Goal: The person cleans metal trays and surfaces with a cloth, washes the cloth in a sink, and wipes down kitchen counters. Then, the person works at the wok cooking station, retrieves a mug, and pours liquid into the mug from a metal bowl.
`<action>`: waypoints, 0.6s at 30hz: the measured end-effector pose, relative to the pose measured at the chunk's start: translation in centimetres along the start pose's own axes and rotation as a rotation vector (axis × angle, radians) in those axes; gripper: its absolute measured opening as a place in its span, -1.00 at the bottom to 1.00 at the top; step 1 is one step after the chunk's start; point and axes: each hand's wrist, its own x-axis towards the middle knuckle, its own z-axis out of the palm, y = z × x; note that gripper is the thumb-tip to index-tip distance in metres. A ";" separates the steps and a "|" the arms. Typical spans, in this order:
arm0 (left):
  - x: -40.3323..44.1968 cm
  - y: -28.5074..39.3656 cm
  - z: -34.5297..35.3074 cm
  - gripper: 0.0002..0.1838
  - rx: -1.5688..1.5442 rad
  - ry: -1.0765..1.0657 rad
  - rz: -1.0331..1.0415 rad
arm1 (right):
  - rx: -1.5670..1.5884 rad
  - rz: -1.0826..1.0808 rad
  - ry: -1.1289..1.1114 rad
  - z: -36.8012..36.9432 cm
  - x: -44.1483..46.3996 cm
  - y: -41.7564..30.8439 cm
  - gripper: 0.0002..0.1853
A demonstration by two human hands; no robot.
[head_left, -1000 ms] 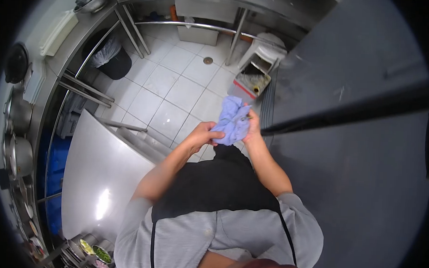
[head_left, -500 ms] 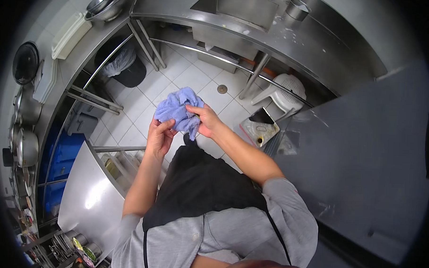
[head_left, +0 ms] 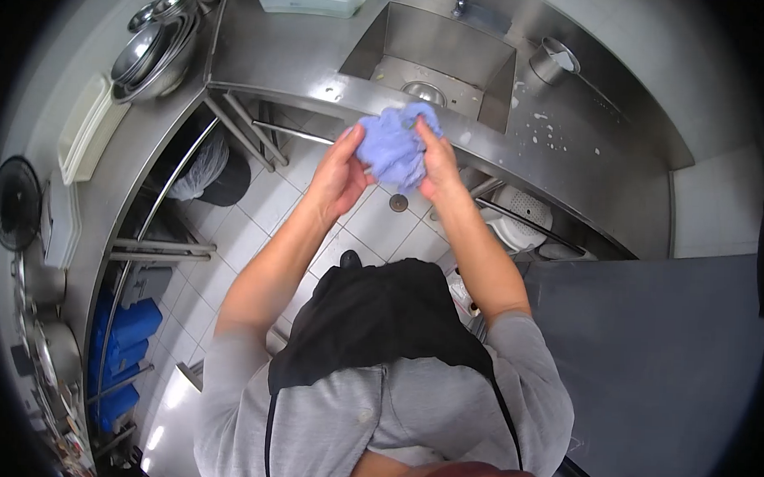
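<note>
Both hands are engaged. The right hand (head_left: pixel 439 161) grips a blue-violet cloth (head_left: pixel 392 146), thumb pressed on the near face and fingers mostly hidden behind it. The left hand (head_left: pixel 340 176) holds the opposite edge between thumb and fingers; some of its fingertips are covered by the fabric, so the firmness of that grip cannot be confirmed.

The cloth is bunched and slightly blurred. It hangs in the air between the hands, overlapping the front edge of the metal counter (head_left: pixel 275 54) in this view. Whether it touches that edge cannot be determined. Status, as judged: the cloth is taken up and under two-handed control; it is neither spread flat, neatly folded nor set down. Its wetness cannot be established.

Beyond the cloth is a stainless steel sink (head_left: pixel 448 46) with a round metal piece (head_left: pixel 425 92) at its bottom and small scraps around it. To the right, white splashes (head_left: pixel 542 116) mark the counter, near a metal pot (head_left: pixel 546 73) with a pale interior. These marks are unwiped at this moment. A translucent plastic tub (head_left: pixel 313 1) stands left of the sink; nested metal bowls (head_left: pixel 157 58) stand further left. Below, a floor drain (head_left: pixel 398 203), a white perforated stool (head_left: pixel 522 211) and a lined black bin (head_left: pixel 228 183) are noted.
</note>
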 end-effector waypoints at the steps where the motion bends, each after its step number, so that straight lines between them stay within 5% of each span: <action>1: 2.6 0.8 0.2 -0.63 0.039 -0.011 0.019 | 0.022 -0.009 0.021 0.1 1.6 -1.2 -0.59; 6: 15.0 3.9 2.1 -0.78 0.159 0.014 0.112 | -0.039 -0.105 0.106 -2.1 12.1 -7.0 -0.63; 10: 25.0 4.9 2.1 -0.81 0.360 0.047 0.161 | -0.628 -0.025 0.226 -6.6 21.4 -10.9 -0.61; 14: 33.1 4.2 1.9 -0.84 0.474 0.200 0.140 | -1.203 -0.276 0.335 -13.0 31.9 -12.3 -0.40; 17: 37.3 4.2 2.4 -0.87 0.618 0.280 0.118 | -1.350 -0.221 0.310 -13.1 39.0 -14.7 -0.35; 18: 38.7 4.1 1.9 -0.88 0.666 0.303 0.125 | -1.366 -0.347 0.345 -13.4 42.1 -15.0 -0.35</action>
